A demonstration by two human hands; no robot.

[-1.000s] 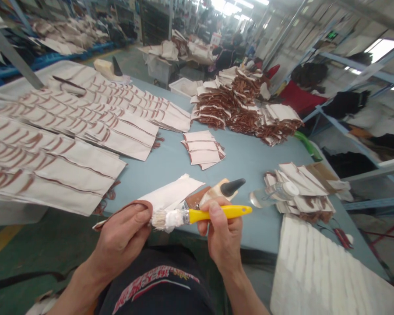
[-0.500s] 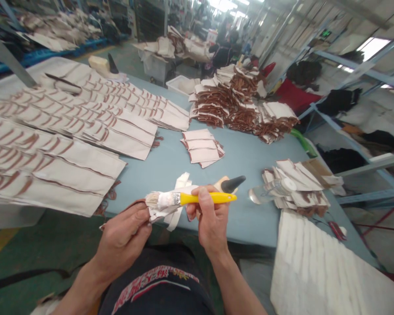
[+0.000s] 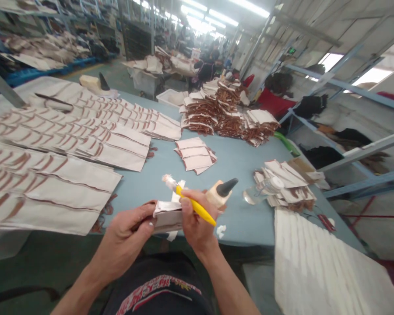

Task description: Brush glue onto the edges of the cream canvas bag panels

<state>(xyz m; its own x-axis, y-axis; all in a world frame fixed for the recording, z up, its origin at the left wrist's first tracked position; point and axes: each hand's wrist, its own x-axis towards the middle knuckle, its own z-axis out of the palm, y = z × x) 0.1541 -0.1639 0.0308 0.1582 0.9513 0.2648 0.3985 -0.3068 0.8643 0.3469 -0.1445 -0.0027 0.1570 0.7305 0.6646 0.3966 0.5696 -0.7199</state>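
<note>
My left hand point(image 3: 129, 229) pinches the left end of a white fabric piece with brown trim point(image 3: 169, 220). In my right hand point(image 3: 197, 225) is a yellow-handled paintbrush point(image 3: 200, 210), its pale bristles pointing up and left above the fabric. The fingers of that hand also reach the fabric's right end; whether they grip it I cannot tell. Behind my right hand lies a cream bottle with a black cone nozzle point(image 3: 218, 194). White strips point(image 3: 177, 191) lie on the blue table point(image 3: 144, 188) beyond the fabric. A small white scrap point(image 3: 221, 231) sits by my right wrist.
Long rows of overlapping white pieces with brown edges point(image 3: 62, 183) cover the left side. A small stack point(image 3: 196, 154) lies mid-table, with tall brown-and-white piles point(image 3: 223, 107) behind. A clear bottle point(image 3: 261, 192), more pieces point(image 3: 287, 186) and white padded sheets point(image 3: 321, 262) occupy the right.
The paintbrush has swung from lying level to tilting up and left, its bristles now away from the fabric. My right hand has come closer to my left, at the fabric's right end.
</note>
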